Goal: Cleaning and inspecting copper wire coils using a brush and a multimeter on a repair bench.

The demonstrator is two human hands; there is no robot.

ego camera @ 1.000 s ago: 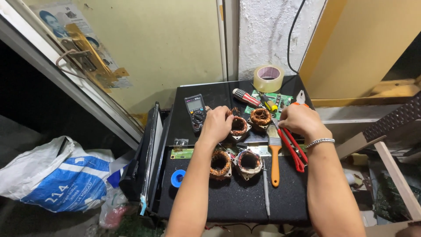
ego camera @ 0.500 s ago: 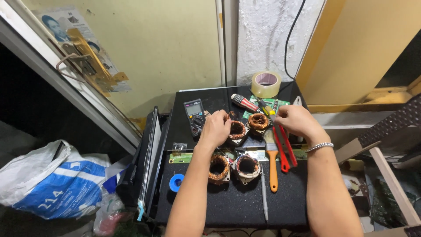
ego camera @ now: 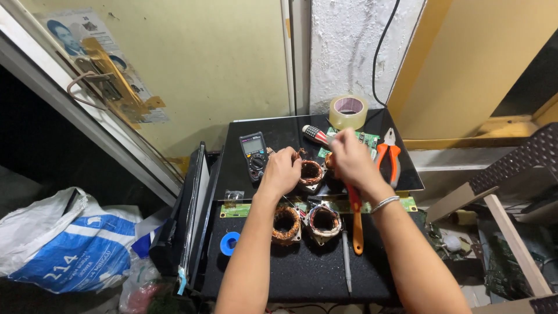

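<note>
- The left hand (ego camera: 283,172) rests curled against a copper coil (ego camera: 311,172) mid-desk; whether it truly grips it, I cannot tell.
- The right hand (ego camera: 350,161) closes narrowly on a second coil, mostly hidden beneath it.
- Best to steady each coil firmly and handle the thin wires gently.
- A tape roll (ego camera: 348,111) stands at the desk's (ego camera: 302,273) back edge.
- A blue-and-white bag (ego camera: 64,241) lies off the left edge.
- A faded poster (ego camera: 75,40) hangs on the wall at upper left.

The right hand (ego camera: 351,160) is motion-blurred and hides most of a copper coil (ego camera: 330,161) beside the tape roll (ego camera: 348,111); its grip cannot be told.
</note>
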